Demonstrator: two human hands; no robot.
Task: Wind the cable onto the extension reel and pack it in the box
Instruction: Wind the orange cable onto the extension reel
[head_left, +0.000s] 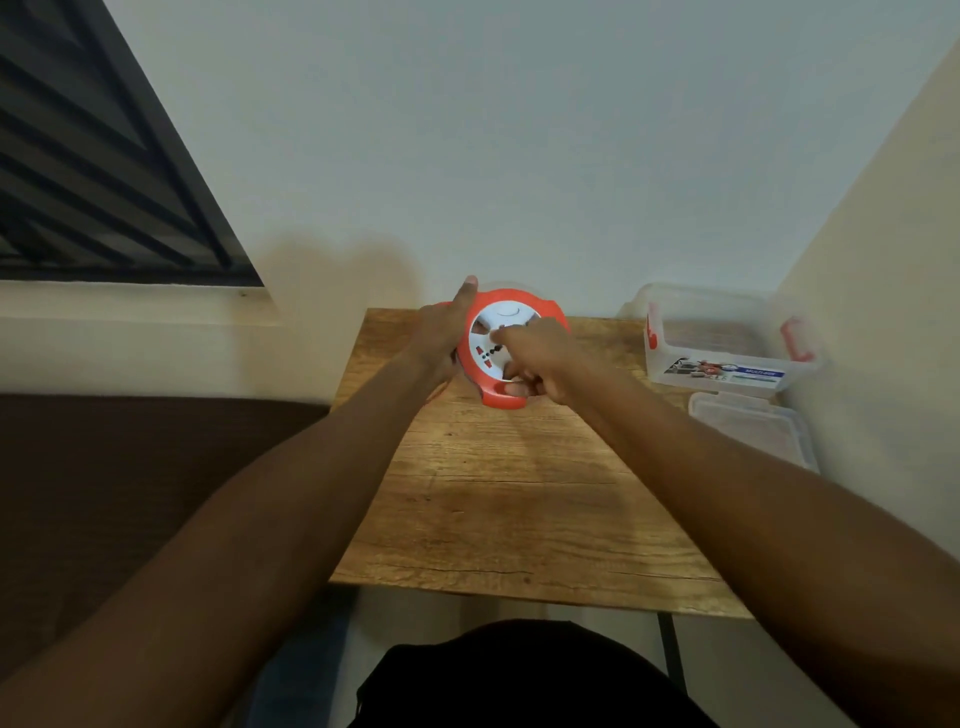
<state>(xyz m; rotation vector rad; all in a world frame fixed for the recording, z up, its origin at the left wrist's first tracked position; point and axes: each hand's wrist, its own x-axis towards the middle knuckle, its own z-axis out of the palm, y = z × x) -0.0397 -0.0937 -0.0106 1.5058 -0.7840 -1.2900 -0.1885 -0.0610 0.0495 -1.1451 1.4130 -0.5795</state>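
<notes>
The left hand (445, 332) grips the left rim of the orange-and-white extension reel (506, 348), thumb stretched up along its edge. The right hand (540, 358) lies over the reel's white socket face, fingers curled, pinching at its lower part; what they pinch is hidden. The reel is held tilted above the far end of the wooden bench (519, 493). Well to the right stands a clear plastic box (727, 343) with red clips, its lid (753, 426) lying just in front. Pale walls surround; a dark slatted window (104, 171) sits at left.
</notes>
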